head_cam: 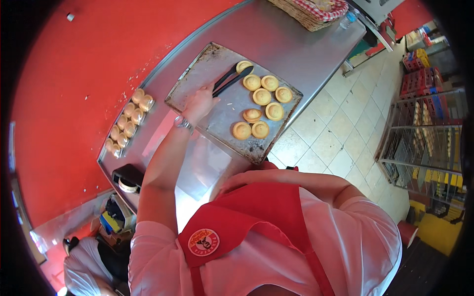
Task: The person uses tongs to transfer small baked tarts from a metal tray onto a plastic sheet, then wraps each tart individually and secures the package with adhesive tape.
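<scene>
My left hand (202, 101), with a metal wristwatch above it, holds black tongs (226, 82) over a worn metal baking tray (218, 122). The tong tips lie around a round pastry shell (243, 66) at the far part of the tray; whether they pinch it I cannot tell. Several more golden pastry shells (261, 97) lie on the tray's right half, one of them tilted against its neighbours. My right hand (235, 182) is folded across my waist at the red apron (255, 211), its fingers partly hidden.
Packed pastry shells (129, 120) stand by the red wall on the steel table (292, 48). A black object (127, 175) sits near the left edge. A wicker basket (303, 16) and water bottle (348, 19) stand far off. Right: a wire rack (426, 144). Lower left: another person (89, 262).
</scene>
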The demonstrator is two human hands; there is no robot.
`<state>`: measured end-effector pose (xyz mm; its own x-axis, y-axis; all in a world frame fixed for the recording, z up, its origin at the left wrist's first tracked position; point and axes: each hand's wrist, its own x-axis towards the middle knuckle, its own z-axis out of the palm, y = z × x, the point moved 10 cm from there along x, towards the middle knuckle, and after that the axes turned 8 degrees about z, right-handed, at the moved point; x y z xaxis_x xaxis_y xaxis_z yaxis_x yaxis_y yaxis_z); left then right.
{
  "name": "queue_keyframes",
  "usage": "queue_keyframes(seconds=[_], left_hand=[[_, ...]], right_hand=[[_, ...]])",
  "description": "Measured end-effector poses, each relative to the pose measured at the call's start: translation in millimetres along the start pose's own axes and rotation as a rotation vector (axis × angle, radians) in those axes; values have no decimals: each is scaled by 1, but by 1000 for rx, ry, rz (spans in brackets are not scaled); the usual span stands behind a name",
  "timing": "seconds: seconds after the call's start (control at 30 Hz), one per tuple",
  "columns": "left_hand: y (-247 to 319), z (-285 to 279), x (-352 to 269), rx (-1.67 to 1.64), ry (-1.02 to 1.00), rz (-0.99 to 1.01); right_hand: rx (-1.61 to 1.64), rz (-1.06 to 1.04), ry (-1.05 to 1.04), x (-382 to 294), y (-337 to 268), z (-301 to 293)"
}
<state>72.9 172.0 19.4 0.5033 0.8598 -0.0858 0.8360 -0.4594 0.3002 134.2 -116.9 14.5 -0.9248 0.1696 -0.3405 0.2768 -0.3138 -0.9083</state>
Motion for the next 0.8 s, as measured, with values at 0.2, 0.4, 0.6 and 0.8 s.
queue_keyframes(seconds=[0.2,0.4,0.6,0.8], left_hand=[[-33,-10,-17,-145,-47,-87],[-80,-105,-156,-266,-64,71],[-104,-104,-272,33,-277,-40],[-105,-84,-287,114,-263,-23]], right_hand=[[-174,-287,-452,29,-39,61],[-183,-42,-418,15,-50,55],[-140,-9,-524,21,-88,79],[-114,-118,-559,22,-100,94]])
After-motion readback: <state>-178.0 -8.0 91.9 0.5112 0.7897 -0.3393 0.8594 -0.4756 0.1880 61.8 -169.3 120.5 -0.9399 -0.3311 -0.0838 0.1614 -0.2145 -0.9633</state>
